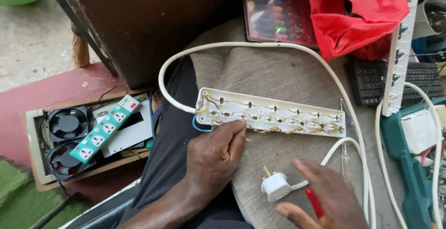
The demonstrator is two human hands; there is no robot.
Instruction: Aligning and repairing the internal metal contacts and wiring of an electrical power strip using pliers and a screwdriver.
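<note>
While your left hand [214, 157] rests on the cloth-covered board [278, 73], its fingertips [239, 126] are bunched together and pressed against the near edge of the opened power strip [272, 113], right by the end where the cable comes in. Whether they pinch a wire there, I cannot tell. The strip lies just beyond that hand, its long axis running left to right across the board, brass rails and wiring facing up. Your left hand is the nearer one, already touching it.

Your right hand [325, 196] sits lower right, fingers spread loosely, with a red-handled tool [314, 202] tucked under it; how firmly you grip it is not clear. Just left of that hand lies the white plug [275, 186], pins up, its white cable [260, 46] looping round the far side of the strip and back to its left end. A slim clear-handled screwdriver [345, 160] lies beside the strip's right end.

Further out, a clear case [274, 13] holds rows of coloured pieces, beside a red bag [353, 13]. On the left, a shallow box [32, 145] holds two black fans [67, 123] and a teal power strip [107, 129].
</note>
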